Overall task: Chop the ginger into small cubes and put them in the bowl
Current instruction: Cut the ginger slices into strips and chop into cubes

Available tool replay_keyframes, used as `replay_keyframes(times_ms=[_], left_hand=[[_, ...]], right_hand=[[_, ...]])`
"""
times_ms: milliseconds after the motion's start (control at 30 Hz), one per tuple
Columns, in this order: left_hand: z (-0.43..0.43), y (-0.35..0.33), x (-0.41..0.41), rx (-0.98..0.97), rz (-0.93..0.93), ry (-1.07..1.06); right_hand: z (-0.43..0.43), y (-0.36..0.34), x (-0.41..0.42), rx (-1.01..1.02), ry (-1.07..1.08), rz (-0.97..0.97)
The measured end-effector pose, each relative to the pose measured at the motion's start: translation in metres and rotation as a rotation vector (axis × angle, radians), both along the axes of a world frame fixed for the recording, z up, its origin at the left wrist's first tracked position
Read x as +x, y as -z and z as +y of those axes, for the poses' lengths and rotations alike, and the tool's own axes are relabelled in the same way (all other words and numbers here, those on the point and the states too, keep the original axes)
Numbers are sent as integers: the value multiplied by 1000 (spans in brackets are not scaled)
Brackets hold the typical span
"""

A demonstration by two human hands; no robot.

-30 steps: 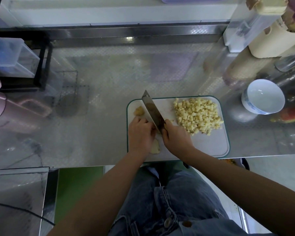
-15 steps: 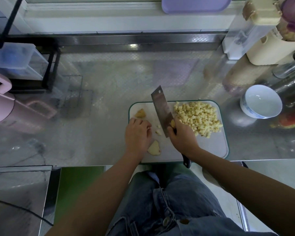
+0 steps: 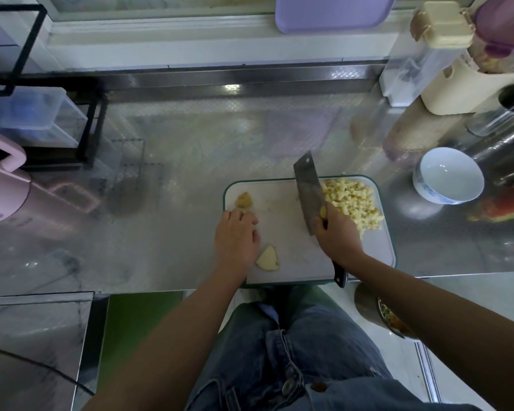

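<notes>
A white cutting board with a green rim lies near the counter's front edge. A heap of small ginger cubes covers its far right part. My right hand grips a cleaver, its blade pressed against the heap's left side. My left hand rests on the board's left part with fingers curled; what lies under it is hidden. A ginger end piece sits just beyond that hand, and a flat ginger slice lies beside it. An empty white bowl stands right of the board.
A pink appliance stands at the far left, a black rack with clear boxes behind it. Containers and a cream jug crowd the back right corner. A lilac tray leans at the back. A metal bowl sits below the counter edge.
The cleaver has left the ginger under my left hand and swept right across the board, pushing the fresh bits up to the heap of cubes. My left hand stayed put.
</notes>
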State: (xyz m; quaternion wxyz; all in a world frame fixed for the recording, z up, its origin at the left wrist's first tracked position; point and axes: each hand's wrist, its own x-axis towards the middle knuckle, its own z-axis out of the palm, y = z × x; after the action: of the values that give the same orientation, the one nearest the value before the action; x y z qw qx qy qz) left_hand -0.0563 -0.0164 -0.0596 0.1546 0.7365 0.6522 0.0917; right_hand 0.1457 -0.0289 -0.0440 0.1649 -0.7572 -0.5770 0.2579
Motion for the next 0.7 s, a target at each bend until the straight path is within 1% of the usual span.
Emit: replay_keyframes(times_ms=[100,200,267,400,467,533,600,700], left_hand=[[1,-2,-2,-10,-18,9],[1,-3,-5,-16,-72,26],[1,-4,-8,-4,-91,8],[1,-5,-18,-2,-124,-121],[2,-5,-22,-23,-166,-189],[2,-4,-25,-49,-195,-236],[2,-4,-28,-78,-211,-250],[1,-5,-29,-112,-222,-236]], right_hand=[[-6,1,-19,18,-114,26],[-11,5,-34,-7,-242,32],[-9,6,-28,-30,-201,21],[1,3,-3,-42,-8,-28],[4,2,-2,-32,11,-44],[3,0,-12,-22,-26,-6],[1,0,-26,-12,-115,31],[0,1,-37,-48,-217,-8]])
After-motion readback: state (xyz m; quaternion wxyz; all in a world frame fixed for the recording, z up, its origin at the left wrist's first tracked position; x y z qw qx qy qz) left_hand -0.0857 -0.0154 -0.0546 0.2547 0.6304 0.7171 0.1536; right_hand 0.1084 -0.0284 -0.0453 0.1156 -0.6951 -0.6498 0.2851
